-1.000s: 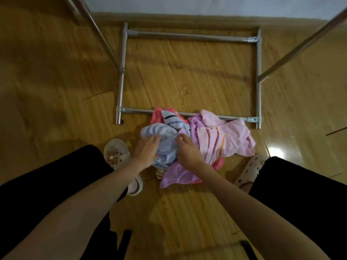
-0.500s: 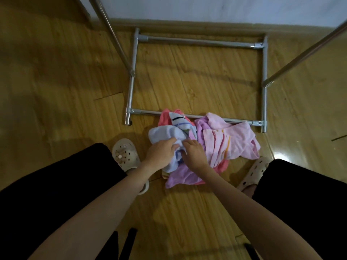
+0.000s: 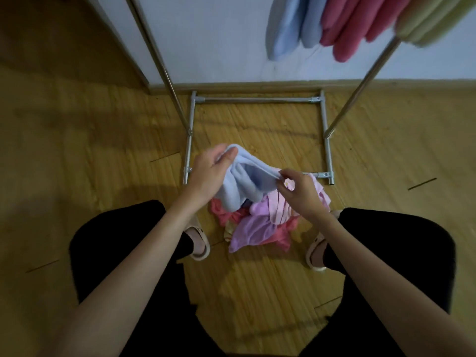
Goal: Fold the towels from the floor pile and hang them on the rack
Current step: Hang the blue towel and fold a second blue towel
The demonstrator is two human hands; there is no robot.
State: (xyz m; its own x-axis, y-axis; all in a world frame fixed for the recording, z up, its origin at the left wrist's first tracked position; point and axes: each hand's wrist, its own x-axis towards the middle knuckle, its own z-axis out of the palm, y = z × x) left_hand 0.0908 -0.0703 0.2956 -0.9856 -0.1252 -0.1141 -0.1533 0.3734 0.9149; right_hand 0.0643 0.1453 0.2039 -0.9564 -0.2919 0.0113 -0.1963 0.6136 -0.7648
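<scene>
A light blue towel (image 3: 244,181) hangs bunched above the floor pile. My left hand (image 3: 211,171) grips its upper left corner, and my right hand (image 3: 296,186) pinches its right edge between thumb and fingers. Below lies the pile of towels (image 3: 257,225), pink, lilac and coral, on the wooden floor between my feet. The metal rack (image 3: 325,140) stands just beyond, its base frame on the floor and two slanted poles rising. Folded blue (image 3: 288,27), pink (image 3: 355,27) and yellow-green (image 3: 432,19) towels hang at the rack's top right.
My two feet in pale slippers (image 3: 198,238) flank the pile. A white wall (image 3: 219,47) with a skirting board runs behind the rack. A dark doorway or panel edge sits at the upper left.
Both hands have lifted the light blue towel up off the pile and spread apart. The view has tilted up, so the hung towels now show.
</scene>
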